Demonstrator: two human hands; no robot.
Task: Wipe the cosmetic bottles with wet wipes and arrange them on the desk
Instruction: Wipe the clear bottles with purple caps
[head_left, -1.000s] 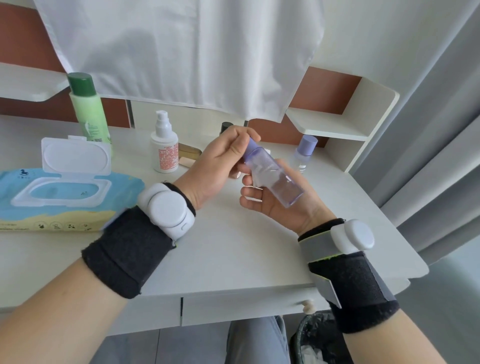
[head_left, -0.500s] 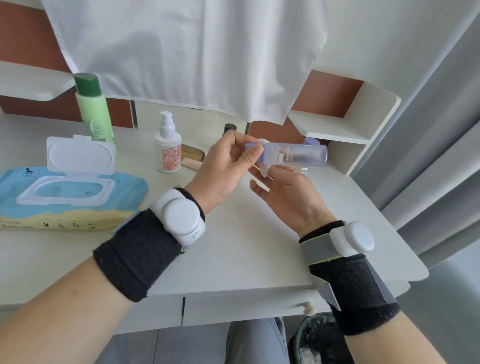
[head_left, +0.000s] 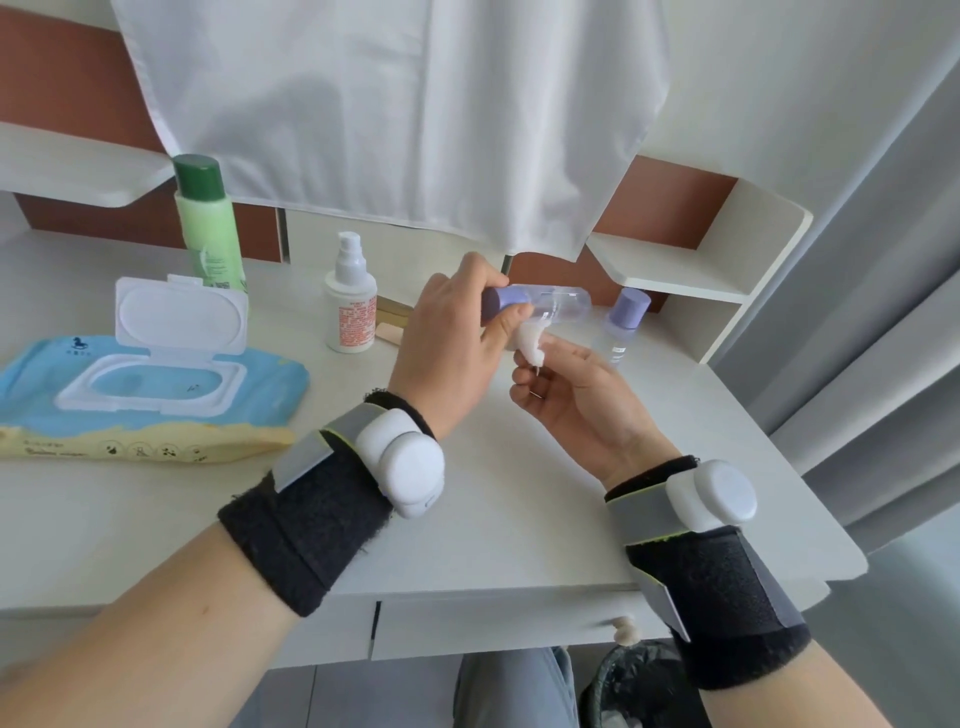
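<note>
The white desk (head_left: 519, 519) fills most of the view, with a white cloth (head_left: 389, 119) hanging over its back. On the left of the desk lies a blue and yellow pack of wipes (head_left: 156, 395), its white lid flipped up. Behind the pack stands a tall green bottle (head_left: 208, 228) with a dark green cap. To its right is a smaller white spray bottle (head_left: 351, 301) with red print.

The left hand (head_left: 452, 343) is raised above the middle of the desk. Its grip is closed round the purple cap end of a clear bottle (head_left: 558, 304), which lies level in the air with its base pointing right. The body of this bottle is see-through with a faint lilac tint.

The right hand (head_left: 576, 400) sits just below it, palm up. Its fingertips have a tight grip on a small crumpled wet wipe (head_left: 530, 345), held against the underside of the bottle near the cap.

A second small clear bottle (head_left: 621, 327) with a purple cap stands upright on the desk just beyond the right hand.
</note>
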